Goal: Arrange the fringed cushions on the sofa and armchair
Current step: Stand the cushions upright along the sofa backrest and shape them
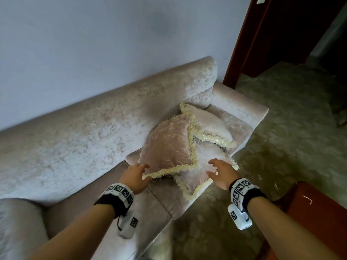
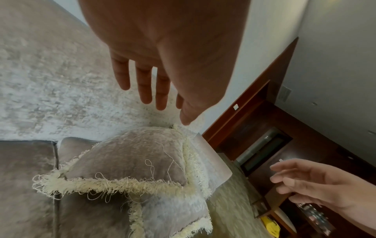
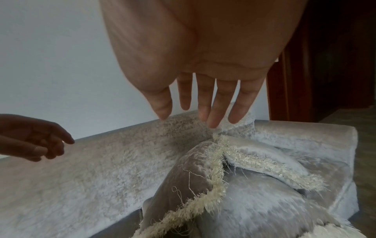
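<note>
Three fringed cushions are piled at the right end of the pale velvet sofa (image 1: 78, 128). A pinkish cushion (image 1: 167, 145) leans on the backrest, overlapping a pale cushion (image 1: 199, 169) that juts over the seat's front edge. A third cushion (image 1: 210, 124) lies behind, near the armrest. My left hand (image 1: 134, 176) hovers open at the pinkish cushion's (image 2: 130, 157) lower left corner, fingers spread just above its fringe. My right hand (image 1: 220, 173) hangs open over the pale cushion (image 3: 264, 207), touching nothing. Both wrist views show straight fingers above the cushions.
The sofa's armrest (image 1: 242, 104) ends near a dark wooden door frame (image 1: 242, 44). Patterned greenish carpet (image 1: 281, 147) covers the floor to the right. A reddish wooden table (image 1: 315, 209) stands at the lower right. A pale upholstered piece (image 1: 16, 228) fills the lower left corner.
</note>
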`<state>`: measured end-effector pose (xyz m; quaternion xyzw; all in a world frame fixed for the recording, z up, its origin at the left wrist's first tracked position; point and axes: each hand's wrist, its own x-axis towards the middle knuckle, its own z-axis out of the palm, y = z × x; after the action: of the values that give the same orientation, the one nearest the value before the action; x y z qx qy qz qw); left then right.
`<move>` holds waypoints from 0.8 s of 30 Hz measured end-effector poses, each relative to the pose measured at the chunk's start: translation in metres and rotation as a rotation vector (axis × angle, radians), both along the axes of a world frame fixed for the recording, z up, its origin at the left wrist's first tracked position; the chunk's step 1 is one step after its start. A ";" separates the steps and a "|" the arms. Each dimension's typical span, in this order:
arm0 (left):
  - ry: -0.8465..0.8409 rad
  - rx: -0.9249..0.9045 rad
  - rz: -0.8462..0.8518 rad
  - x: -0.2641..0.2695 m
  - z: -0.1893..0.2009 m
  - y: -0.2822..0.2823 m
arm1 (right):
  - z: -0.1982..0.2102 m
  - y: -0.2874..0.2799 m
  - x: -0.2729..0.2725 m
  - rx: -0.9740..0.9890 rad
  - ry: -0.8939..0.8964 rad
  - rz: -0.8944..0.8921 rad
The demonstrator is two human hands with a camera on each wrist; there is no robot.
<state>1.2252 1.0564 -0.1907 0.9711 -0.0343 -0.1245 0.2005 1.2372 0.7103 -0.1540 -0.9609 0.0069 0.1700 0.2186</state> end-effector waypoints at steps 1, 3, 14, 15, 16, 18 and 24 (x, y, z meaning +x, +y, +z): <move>0.004 -0.009 0.021 0.010 -0.001 -0.001 | -0.002 -0.001 0.016 -0.014 0.012 0.030; 0.015 -0.002 0.060 0.033 -0.006 0.000 | -0.005 0.003 0.050 -0.026 0.024 0.067; 0.231 -0.023 0.150 0.225 -0.097 0.027 | -0.058 0.036 0.237 -0.097 0.177 0.146; 0.258 -0.021 0.151 0.242 -0.110 0.029 | -0.067 0.036 0.253 -0.116 0.203 0.151; 0.278 -0.012 0.147 0.260 -0.125 0.032 | -0.077 0.037 0.271 -0.129 0.225 0.155; 0.319 0.031 0.139 0.294 -0.154 0.039 | -0.098 0.039 0.305 -0.140 0.257 0.154; 0.443 0.144 0.190 0.364 -0.242 0.051 | -0.168 0.049 0.383 -0.071 0.333 0.037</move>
<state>1.5892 1.1075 -0.4330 0.9308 0.1111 -0.3171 0.1441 1.6205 0.7590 -0.3223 -0.9265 0.0313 0.3304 0.1773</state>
